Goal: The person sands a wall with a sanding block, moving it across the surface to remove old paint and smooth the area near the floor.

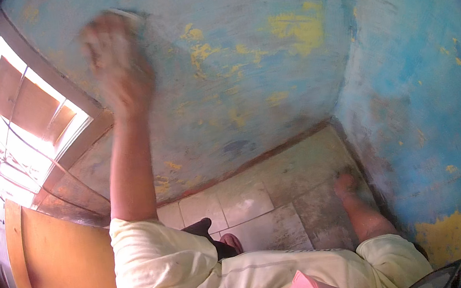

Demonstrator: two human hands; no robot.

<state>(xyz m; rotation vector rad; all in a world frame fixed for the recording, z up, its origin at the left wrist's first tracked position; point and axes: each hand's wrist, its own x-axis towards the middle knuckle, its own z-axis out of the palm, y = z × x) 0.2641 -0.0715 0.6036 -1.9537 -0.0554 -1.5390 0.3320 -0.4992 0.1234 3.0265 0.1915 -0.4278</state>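
My left hand (118, 58) is raised against a blue wall (228, 88) with worn yellow patches, near the window's corner. It is blurred. Its fingers are curled over a flat, pale object (126, 16), pressed to the wall; only a light edge of this object shows, so its kind cannot be told. Low on the right, near the corner of the walls, my right hand (346, 183) hangs over the tiled floor. Nothing can be seen in it, and its fingers are too dim to make out.
At the left is a bright window (31, 103) with a frame and thin bars or cables. A wooden panel (71, 271) stands below it. A second blue wall (432, 97) rises at the right. Floor tiles (246, 204) and a foot in a sandal (231, 243) show beneath me.
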